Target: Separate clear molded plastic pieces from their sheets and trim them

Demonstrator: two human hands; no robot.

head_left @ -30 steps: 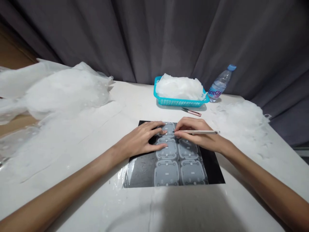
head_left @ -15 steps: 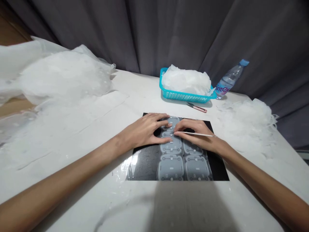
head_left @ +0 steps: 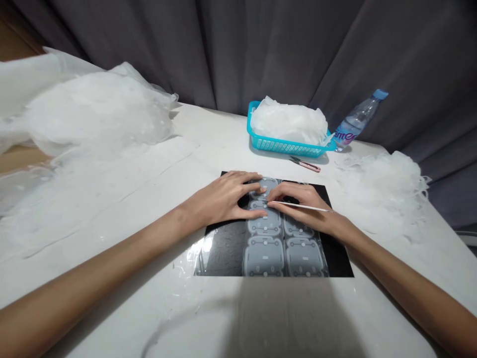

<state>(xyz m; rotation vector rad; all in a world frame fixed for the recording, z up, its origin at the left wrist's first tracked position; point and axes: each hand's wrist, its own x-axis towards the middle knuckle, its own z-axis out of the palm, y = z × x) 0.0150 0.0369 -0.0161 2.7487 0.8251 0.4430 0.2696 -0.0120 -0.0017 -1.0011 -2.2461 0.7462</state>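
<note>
A translucent sheet of rounded, frosted panels [head_left: 264, 256] lies on a black board [head_left: 223, 253] in the middle of the table. My left hand [head_left: 238, 196] rests on the sheet's upper left with its fingers spread. Pinched in my right hand [head_left: 301, 201] is a thin white stick [head_left: 303, 206], its rear end pointing right past the palm. The stick's working tip is hidden behind my right fingers, which touch the sheet near the upper middle panels. Only a small gap separates my two hands.
Behind the board lie pink-handled thread snips [head_left: 305, 164]. A turquoise basket [head_left: 290, 146] holds folded white material [head_left: 288, 122], with a water bottle [head_left: 356, 122] beside it. Heaps of sheer white material lie left [head_left: 100, 112] and right [head_left: 391, 189]. A grey curtain [head_left: 257, 54] hangs behind the white table [head_left: 130, 308].
Both hands keep nearly the same place and grip on the board. The whole view has shifted very slightly.
</note>
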